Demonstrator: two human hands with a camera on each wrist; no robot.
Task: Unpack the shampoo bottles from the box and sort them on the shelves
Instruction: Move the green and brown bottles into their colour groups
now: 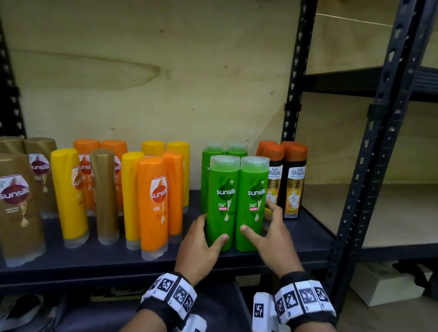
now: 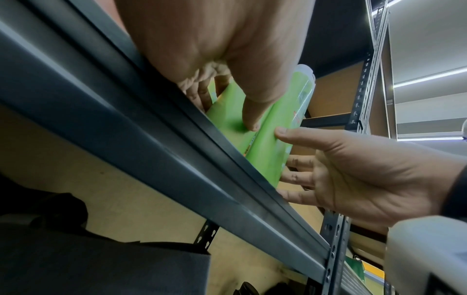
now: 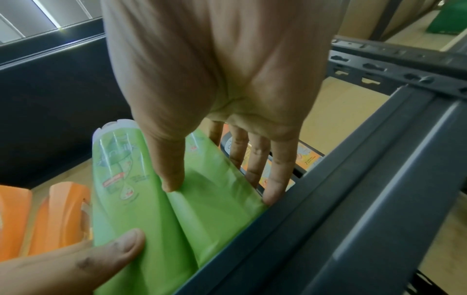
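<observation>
Two green shampoo bottles stand upright and touching at the front of the dark shelf (image 1: 299,247), labels facing out; the left green bottle (image 1: 220,202) is held by the left hand (image 1: 198,248), thumb across its lower front and fingers round its left side; the right green bottle (image 1: 250,203) is held by the right hand (image 1: 272,238), thumb on its lower front and fingers reaching along its right side, spread and nearly straight; in the right wrist view the fingertips (image 3: 271,196) reach down to the shelf edge beside the bottle, though whether they press the bottle is hard to tell. Two more green bottles (image 1: 225,150) stand just behind the pair; the black bottles with orange caps (image 1: 292,180) stand just to the right, near the upright post (image 1: 297,65). To the left, well apart from the hands, stand orange bottles (image 1: 155,202), yellow bottles (image 1: 67,191) and brown bottles (image 1: 11,204), all upright.
</observation>
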